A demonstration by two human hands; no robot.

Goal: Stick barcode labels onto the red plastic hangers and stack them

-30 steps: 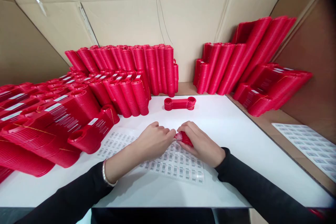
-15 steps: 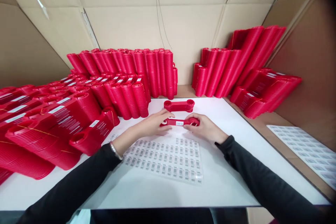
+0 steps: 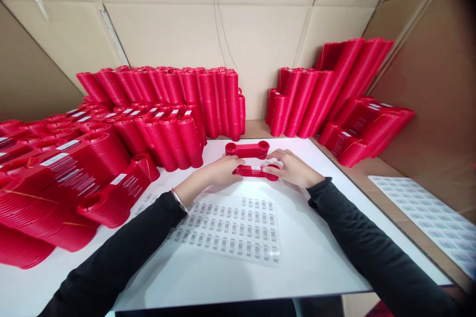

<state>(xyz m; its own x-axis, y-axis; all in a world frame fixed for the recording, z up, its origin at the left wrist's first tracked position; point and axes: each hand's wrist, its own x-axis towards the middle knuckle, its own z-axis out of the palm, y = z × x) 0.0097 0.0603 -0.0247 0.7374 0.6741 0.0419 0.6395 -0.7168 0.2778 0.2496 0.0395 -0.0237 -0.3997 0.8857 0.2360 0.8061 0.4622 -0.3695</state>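
A red plastic piece (image 3: 251, 170) with a white barcode label lies between my hands, in front of a second red piece (image 3: 247, 150) on the white board. My left hand (image 3: 224, 170) has its fingers closed on the labelled piece's left end. My right hand (image 3: 292, 167) grips the right end of the same piece, its thumb on top and its index finger reaching near the rear piece. Nearer to me lies a sheet of barcode labels (image 3: 230, 230).
Nested stacks of red pieces (image 3: 171, 141) crowd the left and back left. More red stacks (image 3: 297, 104) stand at the back right. Another label sheet (image 3: 424, 218) lies on cardboard at the right. Cardboard walls (image 3: 260, 34) rise behind.
Both hands have moved slightly away from me with the labelled piece, closer to the rear piece. The piece's label now faces more upward, and the camera view has shifted a little.
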